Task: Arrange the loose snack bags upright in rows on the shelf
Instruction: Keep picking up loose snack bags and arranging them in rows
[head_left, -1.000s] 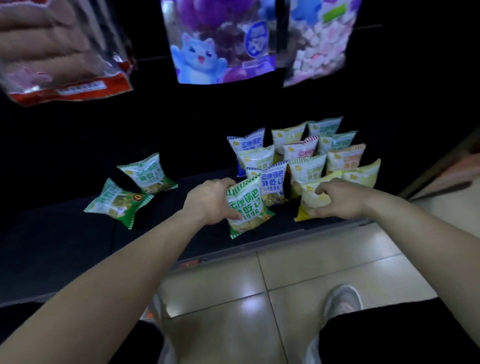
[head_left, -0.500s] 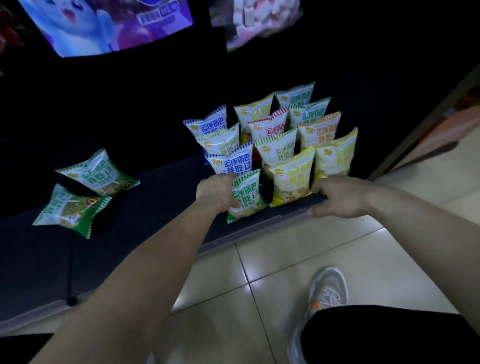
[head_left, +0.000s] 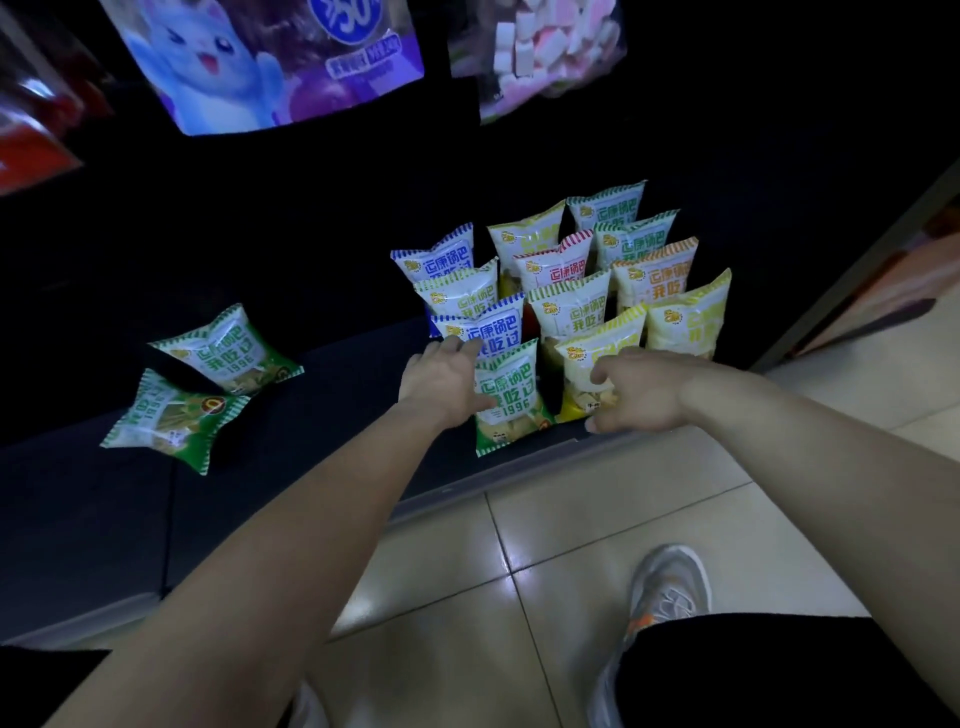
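Spanning the left and middle: a dark shelf (head_left: 322, 410), with its front lip along pale floor tiles (head_left: 571, 519). Hanging above in the gloom: a large purple bag with a cartoon cat (head_left: 270, 57), a clear bag of pink and white cubes (head_left: 540, 47), and a red-edged pack (head_left: 31, 135) at far left.

On the right end of the shelf, a block of upright snack bags (head_left: 571, 306) in three rows running front to back, trimmed in blue, green, red, orange and yellow.

Reaching in from below, two bare forearms. Left hand (head_left: 441, 382) open, fingers spread and nearly straight, lying along the left edge of the front green bag (head_left: 511, 400), thumb touching it low down. That bag upright at the head of the left row, just behind the shelf lip.

Right hand (head_left: 639, 389) loosely curled over the lower right corner of the front yellow bag (head_left: 592, 364), one row over. Pinching or merely touching: impossible to tell.

Well to the left, apart from both hands: a loose green bag (head_left: 228, 351) lying flat, and a second loose bag (head_left: 171, 418) just beside it, nearer the lip.

Bottom right: a grey shoe (head_left: 670, 587) on the tiles.
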